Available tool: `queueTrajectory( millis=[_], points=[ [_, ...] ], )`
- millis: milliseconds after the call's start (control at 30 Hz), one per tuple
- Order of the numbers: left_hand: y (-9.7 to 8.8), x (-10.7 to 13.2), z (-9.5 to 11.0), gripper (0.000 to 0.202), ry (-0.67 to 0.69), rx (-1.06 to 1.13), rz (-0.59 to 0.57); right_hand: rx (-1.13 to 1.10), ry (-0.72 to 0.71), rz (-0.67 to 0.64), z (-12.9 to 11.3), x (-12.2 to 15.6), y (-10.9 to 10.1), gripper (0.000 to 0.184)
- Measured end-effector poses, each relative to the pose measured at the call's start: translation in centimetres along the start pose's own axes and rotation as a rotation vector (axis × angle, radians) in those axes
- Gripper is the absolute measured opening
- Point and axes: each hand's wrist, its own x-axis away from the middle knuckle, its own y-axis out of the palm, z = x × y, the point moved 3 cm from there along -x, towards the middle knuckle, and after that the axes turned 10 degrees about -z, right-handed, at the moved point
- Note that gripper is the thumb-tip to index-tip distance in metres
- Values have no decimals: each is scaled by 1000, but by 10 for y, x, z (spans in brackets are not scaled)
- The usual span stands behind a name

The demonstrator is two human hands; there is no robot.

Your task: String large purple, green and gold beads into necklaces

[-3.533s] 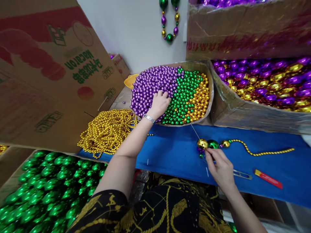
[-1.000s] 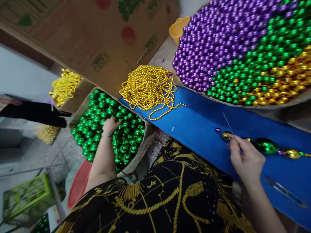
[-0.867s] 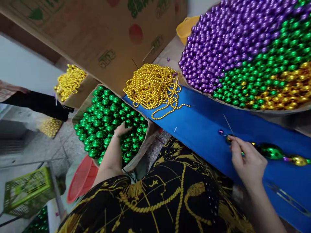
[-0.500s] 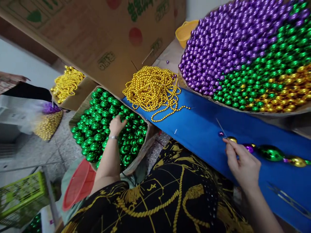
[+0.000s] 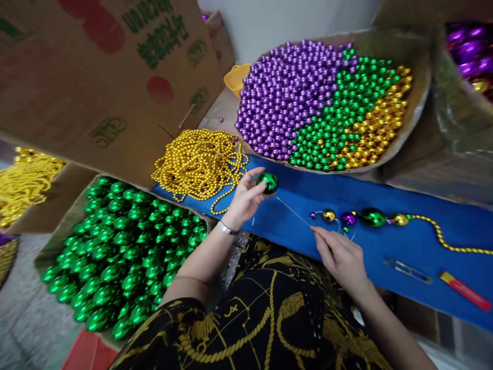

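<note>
Between the thumb and fingers of my left hand (image 5: 246,198) is a large shiny green bead (image 5: 268,183), held up over the blue table surface. My right hand (image 5: 341,259) pinches a long thin needle (image 5: 292,211), its tip pointing toward the green bead with a small gap between them. Just beyond my right hand lies a partly strung necklace: a gold bead (image 5: 328,215), a purple bead (image 5: 348,218), a large green oval bead (image 5: 373,217) and a gold bead chain (image 5: 442,239) running off to the right. Loose thread shows near my right fingers.
A box of green beads (image 5: 115,246) stands at my left. Gold bead strings (image 5: 200,162) are heaped on the table. Behind sits a wide container of purple, green and gold beads (image 5: 292,97). Thread snips (image 5: 410,270) and a red-handled cutter (image 5: 466,291) lie at right.
My left hand has come up out of the box of green beads, moving right with one bead. My right hand has moved slightly left with the needle. The view has turned right.
</note>
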Motion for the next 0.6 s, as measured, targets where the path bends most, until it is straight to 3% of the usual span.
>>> queueTrajectory(
  millis=[167, 367, 467, 600],
  points=[
    [22, -8, -11, 48, -7, 31, -31, 28, 30, 38, 4, 6, -5, 25],
    [24, -7, -13, 50, 23, -20, -34, 63, 72, 28, 7, 7, -3, 24],
    [25, -4, -17, 55, 126, -136, -37, 60, 111, 15, 8, 7, 4, 23],
    [39, 3, -30, 58, 200, -268, -160, 17, 158, 27, 12, 7, 13, 24]
  ],
)
